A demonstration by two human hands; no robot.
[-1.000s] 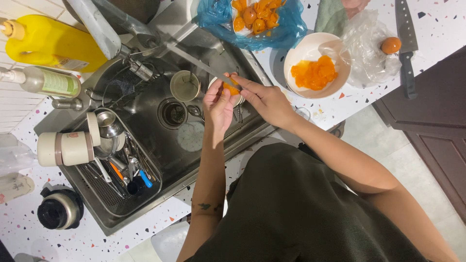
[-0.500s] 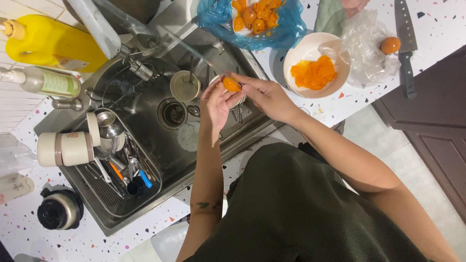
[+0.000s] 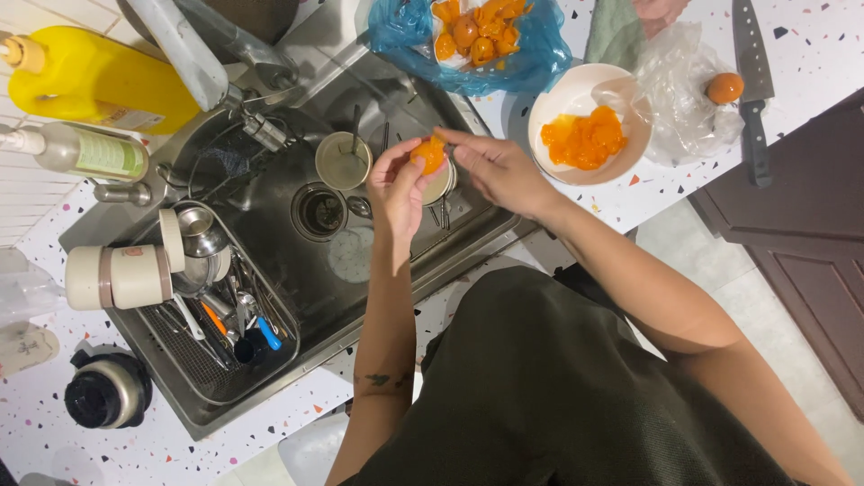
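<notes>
Over the steel sink [image 3: 270, 225], both hands met on one small, smooth orange fruit [image 3: 428, 154]: the left hand [image 3: 396, 191] cupped it from below with fingers curled around it, and the right hand [image 3: 495, 166] pinched its top edge between thumb and forefinger. Beneath them, one pale cup [image 3: 343, 160] stood in the basin beside the round drain [image 3: 319, 211]. On the speckled counter [image 3: 630, 193] to the right sat one shallow white bowl [image 3: 562, 99] of soft orange pulp, one crumpled clear bag [image 3: 684, 90] with a single whole fruit, and one long dark knife [image 3: 752, 81] near the counter's edge. One blue plastic bag [image 3: 396, 27] held many more fruits, too heaped to count. A wire rack [image 3: 202, 360] of utensils crowded the sink's left half, leaving open room only around the drain.
</notes>
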